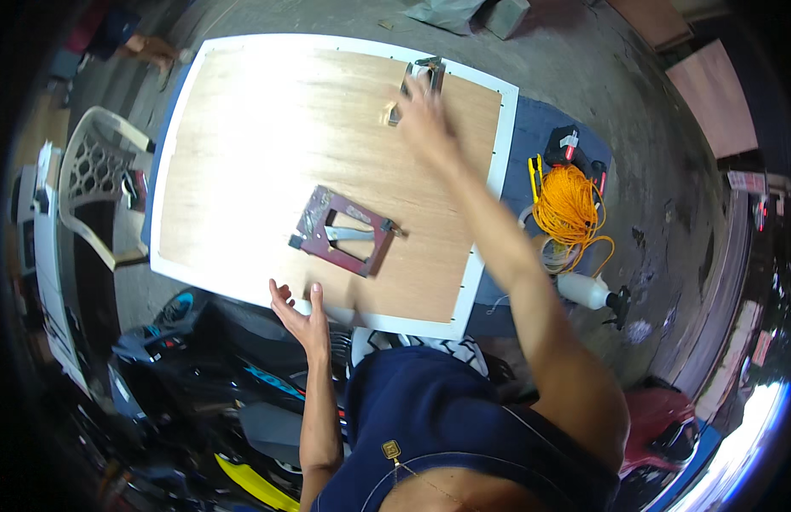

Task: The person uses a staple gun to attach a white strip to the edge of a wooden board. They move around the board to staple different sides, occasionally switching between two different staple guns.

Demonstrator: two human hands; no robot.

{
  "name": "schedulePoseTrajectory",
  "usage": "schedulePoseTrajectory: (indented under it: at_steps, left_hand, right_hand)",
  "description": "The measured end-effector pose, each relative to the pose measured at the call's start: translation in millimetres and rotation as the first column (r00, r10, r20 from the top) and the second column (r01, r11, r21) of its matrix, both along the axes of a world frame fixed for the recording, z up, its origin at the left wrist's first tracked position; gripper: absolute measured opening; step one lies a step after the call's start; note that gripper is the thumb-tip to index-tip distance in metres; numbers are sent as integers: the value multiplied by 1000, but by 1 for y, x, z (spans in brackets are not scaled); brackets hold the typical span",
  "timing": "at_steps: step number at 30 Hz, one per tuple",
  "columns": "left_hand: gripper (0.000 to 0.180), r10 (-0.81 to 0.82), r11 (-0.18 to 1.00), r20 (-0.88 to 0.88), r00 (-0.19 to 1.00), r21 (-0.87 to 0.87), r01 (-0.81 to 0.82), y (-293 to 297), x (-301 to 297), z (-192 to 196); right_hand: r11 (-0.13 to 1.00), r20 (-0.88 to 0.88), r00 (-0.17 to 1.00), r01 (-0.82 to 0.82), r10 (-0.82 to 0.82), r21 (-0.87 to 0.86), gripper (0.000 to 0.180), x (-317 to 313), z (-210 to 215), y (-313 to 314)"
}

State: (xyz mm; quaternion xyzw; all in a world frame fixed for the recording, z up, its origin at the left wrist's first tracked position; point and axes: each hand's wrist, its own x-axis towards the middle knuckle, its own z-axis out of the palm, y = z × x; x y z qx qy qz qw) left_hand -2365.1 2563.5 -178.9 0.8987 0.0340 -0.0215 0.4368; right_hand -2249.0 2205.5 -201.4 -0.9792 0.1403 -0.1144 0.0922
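Observation:
A large light-brown wood panel (233,171) with a white border (489,256) lies in front of me, small dark marks spaced along the border. At its far right edge, my right hand (425,119) is blurred, its fingers around a dark frame-shaped hand tool (436,75). A small brassy part (390,113) shows beside the fingers, too smeared to name. My left hand (303,320) hovers at the near edge, palm up, fingers spread, with nothing in it. Between the hands lies a maroon frame-shaped hand tool (321,209) with a grey lever inside its opening.
Right of the panel, a blue cloth (532,128) bears a coil of orange cord (568,205), a tape roll (556,254) and a white spray bottle (583,290). A plastic chair (75,183) stands left. Close to my left is a dark motorcycle (208,363). Another person's leg (148,47) shows far left.

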Motion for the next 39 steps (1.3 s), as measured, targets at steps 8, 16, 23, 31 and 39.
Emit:
schedulePoseTrajectory:
  at_steps: [8,16,23,31,39]
  left_hand:
    - [76,-208,977,56,977,-45,211,-7,71,-3]
    - [71,-415,893,153,897,-119,434,-81,91,11]
    - [64,-659,731,344,669,82,677,-206,108,-5]
    - [29,-738,612,54,672,-366,701,-282,137,-59]
    - [27,-798,579,42,601,-218,785,-297,139,-32]
  right_hand:
    - [763,-535,689,-636,489,-121,50,46,19,-98]
    - [837,-486,701,-529,522,136,40,-22,49,-98]
    - [858,-456,730,-388,509,336,40,-40,20,-102]
    - [778,-396,674,-588,623,224,22,-46,55,-113]
    - [807,-488,681,-584,546,89,19,-63,75,-122]
